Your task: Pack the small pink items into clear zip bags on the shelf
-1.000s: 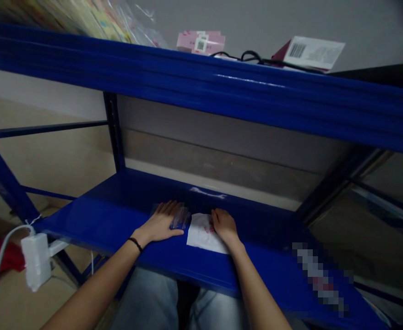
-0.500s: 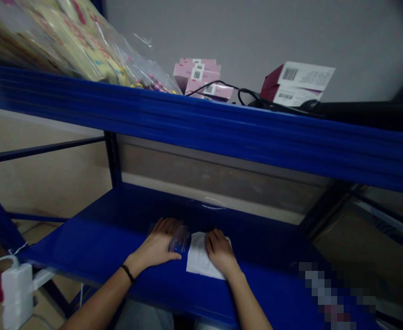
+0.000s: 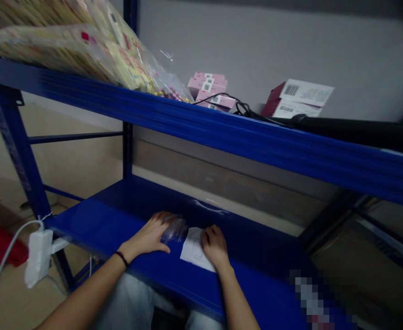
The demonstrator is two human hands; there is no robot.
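A white sheet (image 3: pixel 195 251) lies on the blue shelf (image 3: pixel 95 220), with the right hand (image 3: pixel 215 245) on it, its grip narrow, fingers bent. Just beside the sheet, the left hand (image 3: pixel 152 234) has its grip wide, touching some clear plastic (image 3: pixel 174 230). Pink boxes (image 3: pixel 207 88) sit on the top shelf (image 3: pixel 201 121).

Place: looks like a stockroom or packing corner | before me: blue metal storage rack (image 3: pixel 222 124) | its upper level: clear-bagged goods (image 3: pixel 131 68), pink QR-coded boxes (image 3: pixel 207 86), barcoded cartons (image 3: pixel 306 94) | my left: white power strip (image 3: pixel 38 257)
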